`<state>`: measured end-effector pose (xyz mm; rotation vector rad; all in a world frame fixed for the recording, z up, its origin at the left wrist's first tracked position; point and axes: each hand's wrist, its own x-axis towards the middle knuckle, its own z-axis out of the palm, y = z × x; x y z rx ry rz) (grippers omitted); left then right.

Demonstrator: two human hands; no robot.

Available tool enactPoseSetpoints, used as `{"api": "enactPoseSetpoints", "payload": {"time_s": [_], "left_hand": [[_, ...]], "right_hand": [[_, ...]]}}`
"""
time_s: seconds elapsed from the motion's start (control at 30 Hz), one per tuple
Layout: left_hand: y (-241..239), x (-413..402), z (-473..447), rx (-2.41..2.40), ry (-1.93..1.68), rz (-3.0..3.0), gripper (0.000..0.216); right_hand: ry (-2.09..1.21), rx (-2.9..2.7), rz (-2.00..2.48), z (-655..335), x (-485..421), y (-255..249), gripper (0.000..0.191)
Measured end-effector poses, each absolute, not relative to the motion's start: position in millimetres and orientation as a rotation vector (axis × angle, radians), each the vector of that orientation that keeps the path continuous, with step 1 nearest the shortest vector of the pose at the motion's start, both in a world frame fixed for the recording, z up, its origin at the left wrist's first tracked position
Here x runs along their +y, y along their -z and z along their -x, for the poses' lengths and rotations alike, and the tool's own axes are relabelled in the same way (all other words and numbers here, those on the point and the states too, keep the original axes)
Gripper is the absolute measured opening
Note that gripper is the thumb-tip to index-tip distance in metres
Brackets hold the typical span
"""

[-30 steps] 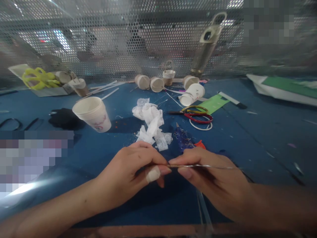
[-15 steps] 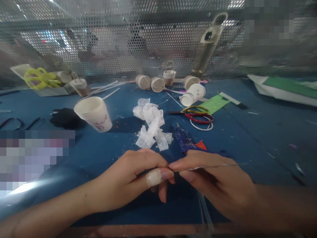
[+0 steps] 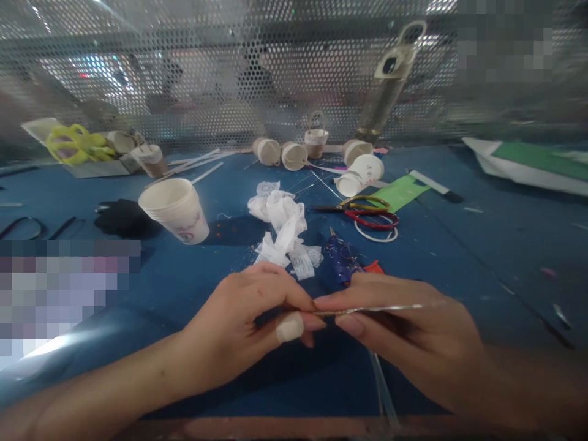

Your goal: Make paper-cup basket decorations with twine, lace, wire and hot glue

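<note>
Nearest, on this side of the white lace pile, the left hand and right hand meet tip to tip. The left fingers pinch the end of a thin strand between thumb and forefinger; a pale bandage wraps that thumb. The right fingers pinch the strand a little farther along, and its shiny length runs out across the right hand. The strand lies on the near side of the lace pile, toward its right.

Just right of the lace pile, a blue glue gun rests on the blue tabletop. Left of the pile stands a leaning stack of paper cups. Scissors with yellow and red handles lie to its right, near a green sheet. Beyond the pile are a small handled basket and, farthest, a perforated panel.
</note>
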<state>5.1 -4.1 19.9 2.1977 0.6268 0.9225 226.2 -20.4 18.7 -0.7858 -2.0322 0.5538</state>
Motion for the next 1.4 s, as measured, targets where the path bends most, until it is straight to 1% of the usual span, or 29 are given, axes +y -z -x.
{"api": "enactPoseSetpoints", "payload": {"time_s": [0.1, 0.2, 0.23, 0.33, 0.4, 0.6, 0.83, 0.97, 1.1, 1.2, 1.4], "left_hand": [[-18.8, -3.2, -5.0, 0.636, -0.995, -2.271, 0.005], [-20.3, -2.9, -3.9, 0.65, -0.943, -2.229, 0.002], [-21.5, -2.9, -3.5, 0.652, -0.889, -2.193, 0.004], [-25.7, -2.9, -3.1, 0.627, -0.698, -2.077, 0.022], [-27.4, -3.2, -3.2, 0.62, -0.632, -2.013, 0.027], [-26.7, -4.1, -3.2, 0.702, -0.64, -1.961, 0.024], [-25.1, -5.5, -3.3, 0.675, -0.79, -2.089, 0.015], [-24.5, -6.6, -4.4, 0.671, -0.863, -2.116, 0.011], [-23.8, -6.3, -4.3, 0.655, -0.895, -2.108, 0.01], [-24.1, -5.3, -3.8, 0.659, -0.852, -2.08, 0.009], [-26.3, -4.7, -3.7, 0.555, -0.615, -1.897, 0.027]], "right_hand": [[-0.519, -2.052, 0.798, -227.7, -21.0, -16.7, 0.016], [-0.506, -2.068, 0.786, -229.2, -21.7, -16.2, 0.018], [-0.501, -2.066, 0.78, -229.6, -21.8, -16.7, 0.018], [-0.487, -2.077, 0.743, -229.6, -21.7, -19.0, 0.017], [-0.485, -2.095, 0.733, -229.1, -21.6, -20.0, 0.019], [-0.521, -2.091, 0.753, -227.1, -22.4, -18.4, 0.027], [-0.513, -2.024, 0.808, -226.7, -22.8, -21.4, 0.021], [-0.51, -2.032, 0.815, -225.9, -23.4, -23.4, 0.022], [-0.516, -2.06, 0.83, -226.4, -23.3, -24.7, 0.024], [-0.486, -2.095, 0.819, -229.1, -22.8, -25.2, 0.024], [-0.522, -2.145, 0.704, -231.5, -22.0, -22.8, 0.024]]}}
